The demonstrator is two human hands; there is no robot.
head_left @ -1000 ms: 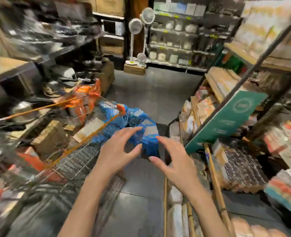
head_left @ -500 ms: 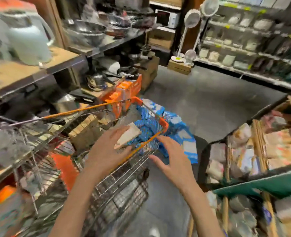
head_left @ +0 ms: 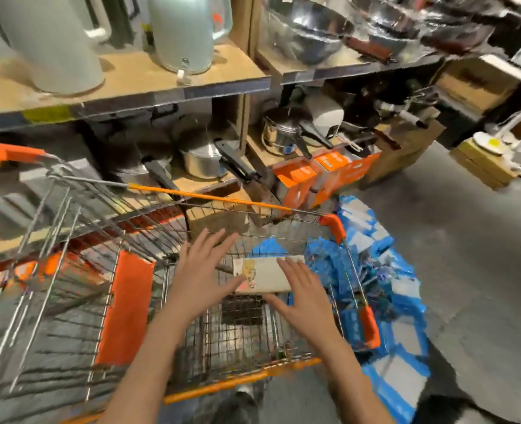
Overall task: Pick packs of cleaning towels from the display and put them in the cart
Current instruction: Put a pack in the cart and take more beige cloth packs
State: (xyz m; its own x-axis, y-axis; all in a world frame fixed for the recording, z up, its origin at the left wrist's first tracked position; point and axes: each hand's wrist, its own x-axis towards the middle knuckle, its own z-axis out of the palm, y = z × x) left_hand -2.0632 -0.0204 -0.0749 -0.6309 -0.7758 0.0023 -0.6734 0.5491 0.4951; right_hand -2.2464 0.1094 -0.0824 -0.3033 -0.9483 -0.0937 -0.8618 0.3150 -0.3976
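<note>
Over the wire basket of the cart (head_left: 290,341), both hands are extended with fingers straight and spread. Left hand (head_left: 199,278) is positioned at the left end of the pack of cleaning towels (head_left: 268,275); its thumb points toward the printed end of the pack, at or just beside its edge. Contact cannot be confirmed. Right hand (head_left: 303,301) is positioned at the right end of the pack, with the fingertips overlapping its upper right corner and the thumb extended below its lower edge. Neither hand curls around the pack. The hands are apart, with the pack between them.

The pack is a flat, pale rectangular item with a printed label at its left end. It lies inside the basket, level and crosswise, above the wire floor. Whether it rests on the floor of the basket or is supported by the hands cannot be determined.

Blue-and-white packaging (head_left: 384,270) is visible through and beyond the right side wall of the cart, beside the orange corner guard (head_left: 332,226). Behind the cart, a wooden shelf (head_left: 124,78) carries pale kettles (head_left: 186,29) and steel bowls (head_left: 308,32). The lower level carries steel pots (head_left: 202,157) with black handles. Orange boxes (head_left: 323,172) stand on the floor at the shelf base.
</note>
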